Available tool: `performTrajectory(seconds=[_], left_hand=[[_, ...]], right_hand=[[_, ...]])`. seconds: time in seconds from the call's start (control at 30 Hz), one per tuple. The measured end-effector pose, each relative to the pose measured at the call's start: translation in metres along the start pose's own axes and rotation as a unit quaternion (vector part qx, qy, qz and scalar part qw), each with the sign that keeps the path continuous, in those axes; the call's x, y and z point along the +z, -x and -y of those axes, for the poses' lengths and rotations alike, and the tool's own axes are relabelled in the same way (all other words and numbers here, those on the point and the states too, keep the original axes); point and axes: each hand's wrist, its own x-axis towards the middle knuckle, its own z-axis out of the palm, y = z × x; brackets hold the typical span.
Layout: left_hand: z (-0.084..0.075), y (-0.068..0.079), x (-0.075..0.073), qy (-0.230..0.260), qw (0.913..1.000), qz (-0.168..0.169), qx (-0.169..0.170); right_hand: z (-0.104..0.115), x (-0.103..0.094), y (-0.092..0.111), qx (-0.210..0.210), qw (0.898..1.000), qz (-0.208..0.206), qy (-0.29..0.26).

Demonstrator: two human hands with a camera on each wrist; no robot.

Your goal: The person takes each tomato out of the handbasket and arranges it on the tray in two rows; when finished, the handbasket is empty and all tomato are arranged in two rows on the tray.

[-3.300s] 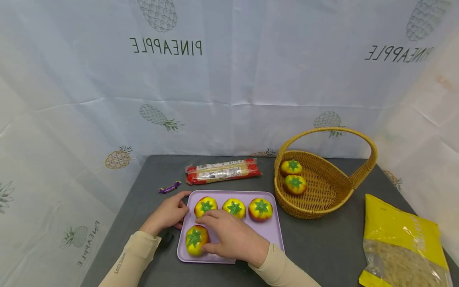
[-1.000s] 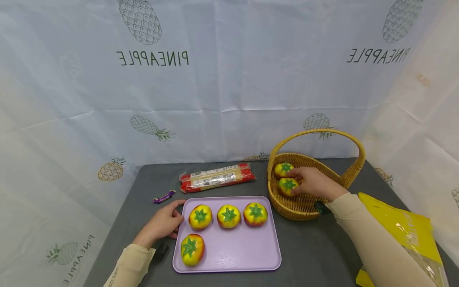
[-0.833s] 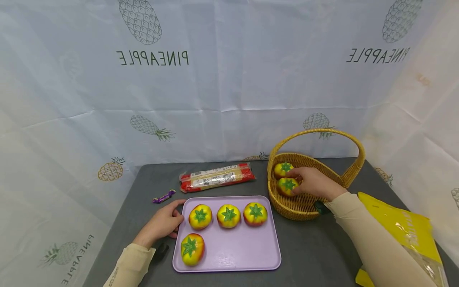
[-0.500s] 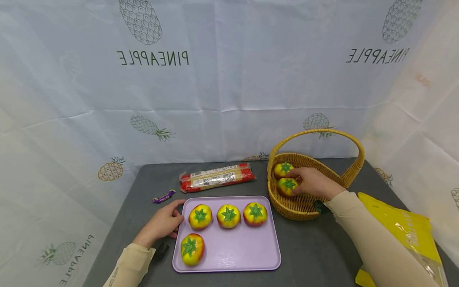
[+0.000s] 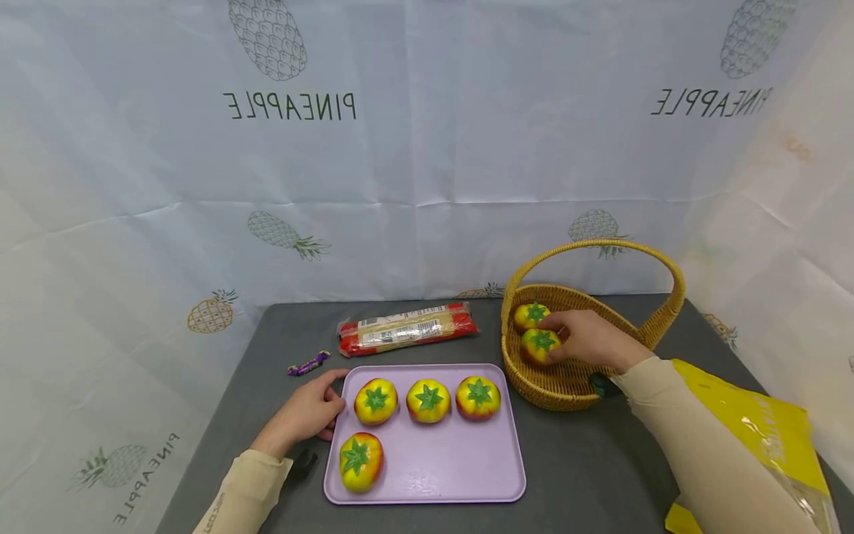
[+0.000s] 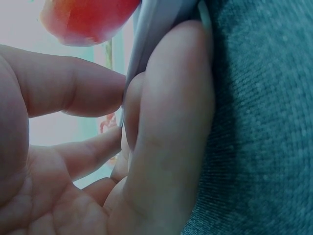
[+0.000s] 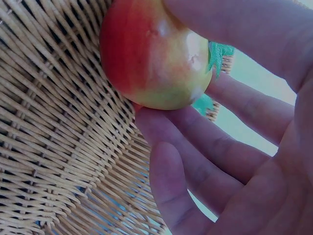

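Round yellow-and-red fruits [image 5: 428,401] bear green star-shaped leaves [image 5: 478,392]; the flat lilac rectangular tray [image 5: 447,467] is plain, the golden-brown wicker basket [image 5: 557,397] at its two o'clock cross-woven.

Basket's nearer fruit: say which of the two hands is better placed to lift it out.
Right, probably: the right hand grips the nearer fruit inside the basket, whereas the left hand pinches the tray at its left edge, farther from the basket.

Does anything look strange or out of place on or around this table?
Just the lettering on the white cloth behind the table: PINEAPPLE reads backwards, as in a mirror. Nothing looks spilled; the fruits sit on the tray or in the basket.
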Motion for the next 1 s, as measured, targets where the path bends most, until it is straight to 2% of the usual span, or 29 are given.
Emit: performTrajectory(seconds=[0.47, 0.73, 1.0], left_hand=[[0.000, 0.001, 0.000, -0.003, 1.0000, 0.001, -0.001], [0.001, 0.000, 0.000, -0.002, 1.0000, 0.001, -0.001], [0.001, -0.001, 0.000, 0.001, 1.0000, -0.002, -0.001]], right_hand=[[0.019, -0.013, 0.030, -0.023, 0.999, -0.044, 0.001], [0.052, -0.011, 0.046, -0.052, 0.997, -0.060, 0.007], [0.091, 0.010, 0.051, -0.095, 0.993, -0.065, -0.012]])
